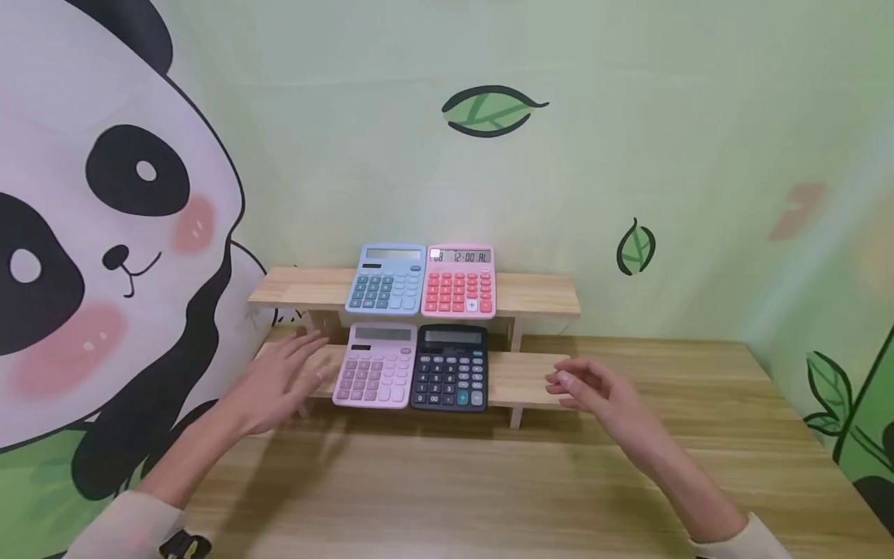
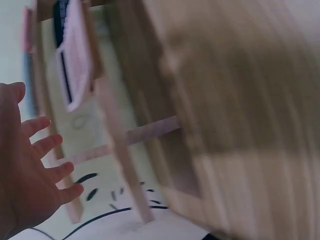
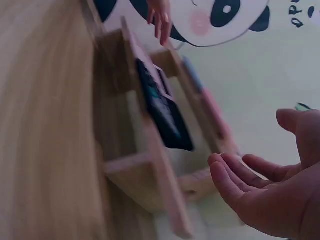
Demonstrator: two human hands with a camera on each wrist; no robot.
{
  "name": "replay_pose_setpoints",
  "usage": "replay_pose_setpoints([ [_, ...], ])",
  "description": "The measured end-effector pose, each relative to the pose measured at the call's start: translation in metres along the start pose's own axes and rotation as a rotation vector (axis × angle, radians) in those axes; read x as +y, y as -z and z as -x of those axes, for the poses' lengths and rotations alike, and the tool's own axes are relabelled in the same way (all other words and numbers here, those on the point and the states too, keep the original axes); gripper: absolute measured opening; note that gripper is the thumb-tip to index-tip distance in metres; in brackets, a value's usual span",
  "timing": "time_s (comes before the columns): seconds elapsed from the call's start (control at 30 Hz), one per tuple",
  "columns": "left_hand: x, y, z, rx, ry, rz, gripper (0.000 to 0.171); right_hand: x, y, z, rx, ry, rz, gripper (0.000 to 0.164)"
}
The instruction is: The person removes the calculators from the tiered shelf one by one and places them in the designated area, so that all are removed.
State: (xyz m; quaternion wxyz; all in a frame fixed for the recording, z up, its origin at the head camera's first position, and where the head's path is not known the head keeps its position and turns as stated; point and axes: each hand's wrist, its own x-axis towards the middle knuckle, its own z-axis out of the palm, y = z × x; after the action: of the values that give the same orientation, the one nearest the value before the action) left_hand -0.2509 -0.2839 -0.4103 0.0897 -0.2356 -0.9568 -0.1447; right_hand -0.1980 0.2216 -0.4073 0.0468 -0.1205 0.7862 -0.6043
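On a two-step wooden stand (image 1: 538, 293) lie a blue calculator (image 1: 386, 279) and a pink calculator (image 1: 459, 281), side by side on the upper step. Below them, the lower step bears a light purple calculator (image 1: 375, 366) and a black calculator (image 1: 450, 368). My left hand (image 1: 282, 380) hovers by the left end of the lower step with its fingers spread, holding nothing. At that step's right end is my right hand (image 1: 604, 396), its fingers loosely bent and nothing in its grasp. The right wrist view shows this hand (image 3: 270, 185) with thumb and fingers apart.
The stand rests on a wood-grain table (image 1: 447, 481). Behind it rises a pale green wall (image 1: 349, 155) with painted leaves, and a large painted panda (image 1: 154, 256) covers the left side.
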Motion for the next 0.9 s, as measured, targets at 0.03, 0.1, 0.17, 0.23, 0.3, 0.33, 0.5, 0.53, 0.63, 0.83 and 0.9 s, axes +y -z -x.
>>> replay_pose_setpoints([
  [0.03, -0.003, -0.005, 0.000, 0.000, 0.006, -0.014, 0.062, 0.004, -0.007, -0.003, -0.006, -0.028, -0.042, 0.055],
  [0.1, -0.007, -0.015, 0.000, -0.002, 0.015, -0.041, 0.061, 0.013, -0.019, -0.008, -0.017, -0.075, -0.094, 0.056],
  [0.17, -0.009, -0.023, 0.000, -0.004, 0.028, -0.056, 0.061, 0.021, -0.029, -0.011, -0.029, -0.121, -0.130, 0.054],
  [0.23, -0.010, -0.030, -0.001, -0.002, 0.043, -0.059, 0.060, 0.029, -0.039, -0.012, -0.042, -0.149, -0.163, 0.050],
  [0.3, -0.011, -0.035, -0.003, -0.003, 0.054, -0.065, 0.059, 0.035, -0.046, -0.013, -0.055, -0.170, -0.185, 0.047],
  [0.33, -0.012, -0.038, -0.004, -0.005, 0.063, -0.065, 0.059, 0.038, -0.050, -0.013, -0.058, -0.180, -0.196, 0.046],
  [0.5, -0.020, -0.047, -0.006, -0.045, 0.102, -0.072, 0.060, 0.050, -0.066, -0.014, -0.090, -0.231, -0.256, 0.048],
  [0.53, -0.022, -0.049, -0.005, -0.055, 0.109, -0.072, 0.061, 0.052, -0.069, -0.015, -0.097, -0.243, -0.270, 0.050],
  [0.63, -0.027, -0.055, -0.003, -0.060, 0.110, -0.070, 0.062, 0.056, -0.077, -0.018, -0.118, -0.278, -0.311, 0.055],
  [0.83, -0.032, -0.058, -0.007, -0.058, 0.103, -0.039, 0.064, 0.061, -0.090, -0.027, -0.147, -0.331, -0.457, 0.065],
  [0.9, -0.033, -0.058, -0.008, -0.069, 0.107, -0.027, 0.066, 0.062, -0.095, -0.030, -0.154, -0.358, -0.543, 0.066],
])
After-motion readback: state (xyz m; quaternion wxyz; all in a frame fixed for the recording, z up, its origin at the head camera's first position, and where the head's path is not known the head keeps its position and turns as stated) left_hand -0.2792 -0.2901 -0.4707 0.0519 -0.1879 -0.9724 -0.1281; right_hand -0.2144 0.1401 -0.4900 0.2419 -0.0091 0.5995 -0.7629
